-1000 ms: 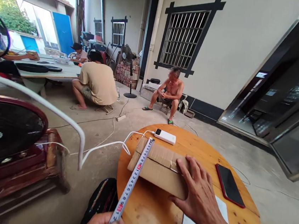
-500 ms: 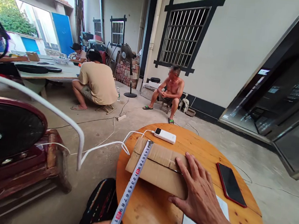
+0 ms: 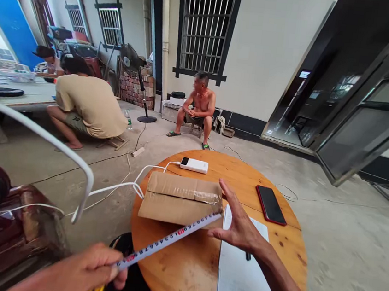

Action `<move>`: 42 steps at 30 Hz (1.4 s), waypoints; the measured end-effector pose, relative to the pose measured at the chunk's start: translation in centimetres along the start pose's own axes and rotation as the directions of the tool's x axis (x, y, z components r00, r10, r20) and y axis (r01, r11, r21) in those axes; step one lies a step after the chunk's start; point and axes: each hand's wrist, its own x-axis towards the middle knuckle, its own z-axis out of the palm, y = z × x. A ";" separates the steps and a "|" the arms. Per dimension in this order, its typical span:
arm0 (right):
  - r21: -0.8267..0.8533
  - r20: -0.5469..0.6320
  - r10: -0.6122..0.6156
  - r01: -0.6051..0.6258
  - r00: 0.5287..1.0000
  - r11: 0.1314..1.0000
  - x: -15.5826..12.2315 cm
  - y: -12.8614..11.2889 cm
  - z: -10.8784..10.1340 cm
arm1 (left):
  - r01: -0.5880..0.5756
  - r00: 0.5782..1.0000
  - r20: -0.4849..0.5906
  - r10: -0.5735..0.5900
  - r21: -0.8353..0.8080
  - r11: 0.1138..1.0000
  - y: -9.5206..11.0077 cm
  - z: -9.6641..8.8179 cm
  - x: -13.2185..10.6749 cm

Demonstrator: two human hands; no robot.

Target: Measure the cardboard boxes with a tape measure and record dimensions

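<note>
My left hand (image 3: 93,267) is closed around a tape measure (image 3: 167,236), its yellow case partly showing under the palm. The white blade slants up and right, and its far end lies by the near right corner of a taped cardboard box (image 3: 172,209). The box rests on a round wooden table (image 3: 181,269). My right hand (image 3: 243,229) is at the box's right end, thumb and fingers spread apart. Whether its fingertips touch the cardboard, I cannot tell. Beneath that hand lies an open notebook (image 3: 239,280) with a dark pen (image 3: 248,256), mostly hidden.
A white power bank (image 3: 194,165) with a cable sits behind the box. To the right is a red-edged phone (image 3: 271,204). A white curved tube (image 3: 85,171) stands at the left. One person (image 3: 199,102) sits by the wall; another (image 3: 88,102) crouches near a standing fan (image 3: 130,60).
The tape blade has swung from across the box's left part to its near right corner. My right hand has lifted off the box top to its right end. The view has turned right.
</note>
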 end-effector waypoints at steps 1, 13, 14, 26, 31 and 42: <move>0.027 -0.009 0.009 -0.008 1.000 1.000 -0.2 -0.1 0.2 | -0.039 0.998 0.051 0.036 0.054 0.998 1.1 -1.2 0.4; 0.083 -0.045 -0.015 0.019 0.999 0.996 -1.4 -0.7 0.7 | -0.052 0.929 0.369 -0.001 0.134 0.990 6.4 -7.9 5.0; 0.072 -0.045 -0.014 0.017 0.999 0.997 -1.4 -0.7 0.7 | -0.044 0.926 0.378 -0.008 0.130 0.991 6.5 -8.3 5.4; -0.115 0.005 -0.069 0.069 0.998 0.991 -1.6 -0.3 0.4 | -0.029 0.883 0.469 0.026 -0.001 1.000 4.9 -9.8 7.5; -0.195 0.047 -0.087 0.095 0.995 0.976 -1.5 -0.3 0.1 | 0.009 0.866 0.494 0.071 -0.157 0.988 3.7 -10.0 6.0; 0.271 0.165 0.424 -0.454 0.891 0.849 5.5 2.8 -3.1 | -0.014 0.973 0.171 0.153 -0.621 0.784 -1.4 0.7 3.1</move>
